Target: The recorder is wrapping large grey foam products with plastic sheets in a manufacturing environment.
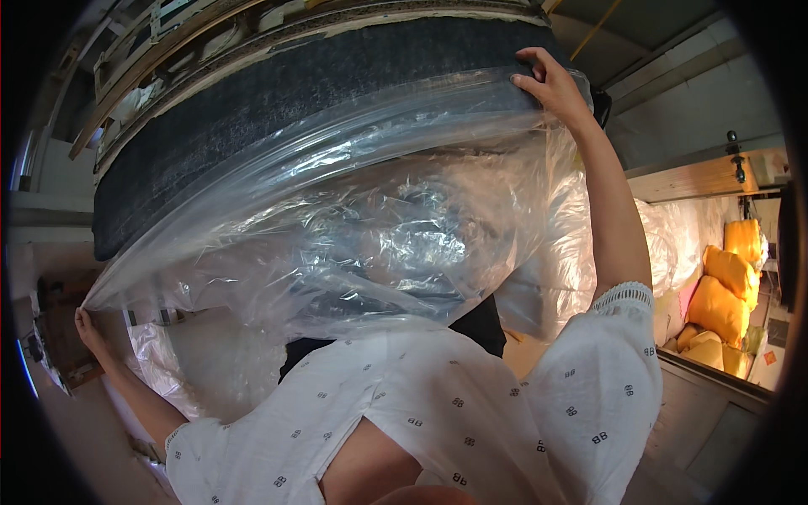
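A wide clear plastic sheet (370, 227) stretches in front of me, creased and shiny, with folds running between my two hands. Its upper part overlaps the front of a long dark grey padded slab (278, 93). At the far left, the fingers of my left hand (90, 330) pinch the sheet's corner, pulled taut beyond the slab's left end. My right arm reaches up to the slab's right end. There my right hand (555, 88) has its fingers curled at the sheet's upper edge, thumb toward the slab; the exact grip is partly hidden. The sheet's lower part hangs against my white patterned shirt.
Behind the slab runs a wooden frame (168, 46) with bars. More clear plastic (673, 240) lies at the right below a wooden beam (699, 181). Yellow-orange bundles (725, 282) are stacked at the far right. Crumpled plastic (160, 362) lies at the lower left.
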`<state>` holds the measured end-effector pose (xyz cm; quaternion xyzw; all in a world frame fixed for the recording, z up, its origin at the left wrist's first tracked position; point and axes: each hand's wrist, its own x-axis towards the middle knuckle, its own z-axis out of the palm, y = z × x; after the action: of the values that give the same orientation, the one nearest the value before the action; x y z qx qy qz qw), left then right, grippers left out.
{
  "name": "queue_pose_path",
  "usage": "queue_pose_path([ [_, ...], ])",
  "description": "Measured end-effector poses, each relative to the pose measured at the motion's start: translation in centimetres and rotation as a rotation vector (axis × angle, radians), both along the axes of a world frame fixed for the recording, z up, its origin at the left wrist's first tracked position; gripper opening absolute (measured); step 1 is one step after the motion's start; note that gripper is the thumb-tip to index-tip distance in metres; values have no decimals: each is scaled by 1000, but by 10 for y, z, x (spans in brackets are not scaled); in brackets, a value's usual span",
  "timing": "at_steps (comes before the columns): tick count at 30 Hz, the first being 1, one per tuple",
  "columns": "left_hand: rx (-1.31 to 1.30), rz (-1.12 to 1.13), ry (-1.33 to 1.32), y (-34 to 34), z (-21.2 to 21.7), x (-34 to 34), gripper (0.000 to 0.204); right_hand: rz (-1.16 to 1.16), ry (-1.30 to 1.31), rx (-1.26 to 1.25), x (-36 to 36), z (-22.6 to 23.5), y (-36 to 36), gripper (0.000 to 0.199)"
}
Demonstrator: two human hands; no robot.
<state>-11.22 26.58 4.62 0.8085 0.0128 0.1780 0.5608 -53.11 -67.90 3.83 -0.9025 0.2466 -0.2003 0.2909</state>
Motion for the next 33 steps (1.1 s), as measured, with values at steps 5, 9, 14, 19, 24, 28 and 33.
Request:
queue_pose_path([
  [5,-159,7,57,11,-22,3,28,206,-83,30,25,2,-20,16],
  [9,-436,-96,-193,-44,10,42,32,41,-570,514,55,53,-47,22],
  [14,619,274,-167,-228,6,74,31,-216,-400,-171,72,49,-87,34],
  [19,115,221,-276,-260,-48,112,20,-273,-387,-63,93,-44,-129,28],
  [24,221,161,-307,-285,-54,151,28,-183,-341,-64,91,-36,-141,28],
  [28,426,208,-299,-249,-55,202,26,-259,-272,-145,114,-33,-145,29],
  [33,346,187,-149,-311,-26,182,32,-337,-285,-160,106,-27,-134,34],
])
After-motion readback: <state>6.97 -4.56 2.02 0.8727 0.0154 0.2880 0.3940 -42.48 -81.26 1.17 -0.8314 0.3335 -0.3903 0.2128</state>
